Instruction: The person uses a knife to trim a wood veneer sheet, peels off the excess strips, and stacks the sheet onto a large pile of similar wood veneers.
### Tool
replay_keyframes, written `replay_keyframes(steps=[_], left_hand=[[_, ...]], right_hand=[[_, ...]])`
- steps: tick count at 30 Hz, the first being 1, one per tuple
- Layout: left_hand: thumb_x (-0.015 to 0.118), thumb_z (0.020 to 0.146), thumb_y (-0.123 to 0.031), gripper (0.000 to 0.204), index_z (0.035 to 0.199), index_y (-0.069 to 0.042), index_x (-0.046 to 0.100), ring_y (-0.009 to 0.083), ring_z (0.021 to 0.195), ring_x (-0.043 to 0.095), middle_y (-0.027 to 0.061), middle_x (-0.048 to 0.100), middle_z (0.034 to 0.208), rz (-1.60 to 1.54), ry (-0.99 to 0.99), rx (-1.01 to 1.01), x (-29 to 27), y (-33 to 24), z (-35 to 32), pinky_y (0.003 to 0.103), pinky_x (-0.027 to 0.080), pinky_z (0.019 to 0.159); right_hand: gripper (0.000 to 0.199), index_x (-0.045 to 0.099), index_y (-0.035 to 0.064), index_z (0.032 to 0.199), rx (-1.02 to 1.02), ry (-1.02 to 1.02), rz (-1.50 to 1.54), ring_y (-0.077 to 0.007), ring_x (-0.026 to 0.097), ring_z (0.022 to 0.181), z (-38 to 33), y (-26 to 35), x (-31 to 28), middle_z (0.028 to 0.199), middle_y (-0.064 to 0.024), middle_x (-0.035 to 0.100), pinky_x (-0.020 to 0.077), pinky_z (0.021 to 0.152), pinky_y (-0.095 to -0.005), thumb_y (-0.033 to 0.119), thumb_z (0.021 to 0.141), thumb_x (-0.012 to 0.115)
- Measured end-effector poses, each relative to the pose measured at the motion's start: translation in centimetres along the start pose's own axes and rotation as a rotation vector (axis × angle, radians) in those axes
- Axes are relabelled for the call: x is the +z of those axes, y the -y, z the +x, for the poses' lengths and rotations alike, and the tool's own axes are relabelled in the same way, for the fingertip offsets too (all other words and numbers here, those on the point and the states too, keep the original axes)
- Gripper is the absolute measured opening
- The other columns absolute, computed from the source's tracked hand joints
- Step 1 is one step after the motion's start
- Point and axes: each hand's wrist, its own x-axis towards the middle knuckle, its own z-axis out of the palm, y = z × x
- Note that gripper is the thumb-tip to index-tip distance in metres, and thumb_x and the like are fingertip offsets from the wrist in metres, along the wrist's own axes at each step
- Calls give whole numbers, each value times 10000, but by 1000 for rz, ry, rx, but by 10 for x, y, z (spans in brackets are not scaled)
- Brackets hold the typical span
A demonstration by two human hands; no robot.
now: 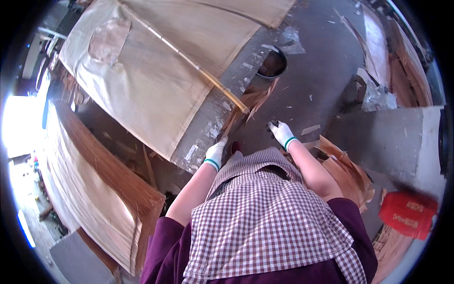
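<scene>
My left hand (pixel 216 152), in a white glove with a green cuff, is closed at the near edge of the table, its fingers around the lower end of a thin brown veneer strip (pixel 231 124). My right hand (pixel 283 134), gloved alike, is closed on a small dark object (pixel 272 125) whose kind I cannot make out. Ahead of the left hand, a bamboo pole (pixel 198 70) lies slantwise across a large pale veneer sheet (pixel 165 90). A brown patch (pixel 109 41) shows on the sheet's far left part.
A dark round bowl (pixel 273 63) stands beyond my hands. Stacked veneer (pixel 94 180) rises at left. Torn veneer pieces (pixel 343 168) lie beside my right arm, near a red bag (pixel 408 214). Scraps litter the grey floor (pixel 317 61). Clear plastic (pixel 378 97) lies at right.
</scene>
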Motion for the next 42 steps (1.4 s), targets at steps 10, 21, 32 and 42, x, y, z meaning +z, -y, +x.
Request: replay_keyframes(steps=[10,21,32,42], left_hand=[[751,798,-223,317,1026,-18,669,186,813,615,72,659,981,-299,-454,534,34,23,-15,320,510,707],[563,945,-166,232,1044,21,658,101,566,567,8,597,629,-257,-329,446,53,61,-88,237,473,596],[561,920,-88,174,989,16,682,32,518,468,-6,602,664,179,-379,432,98,6,-172,203,388,502],[600,856,-183,200,1012,-86,678,286,740,653,155,664,813,1052,135,723,173,-29,-137,349,507,667]], right_hand=[[306,587,14,1116,86,409,-85,-167,584,738,42,35,-15,884,-85,639,480,671,-328,254,933,535],[290,599,13,1009,-31,699,-300,-128,539,569,50,56,-81,754,-58,649,455,568,-301,287,937,538],[282,631,37,1122,-731,848,32,-148,645,846,-18,166,-95,1064,-93,620,537,748,-263,-1,843,616],[274,651,44,1067,-239,992,-284,-142,621,875,23,146,-147,939,-65,679,485,801,-290,162,827,708]])
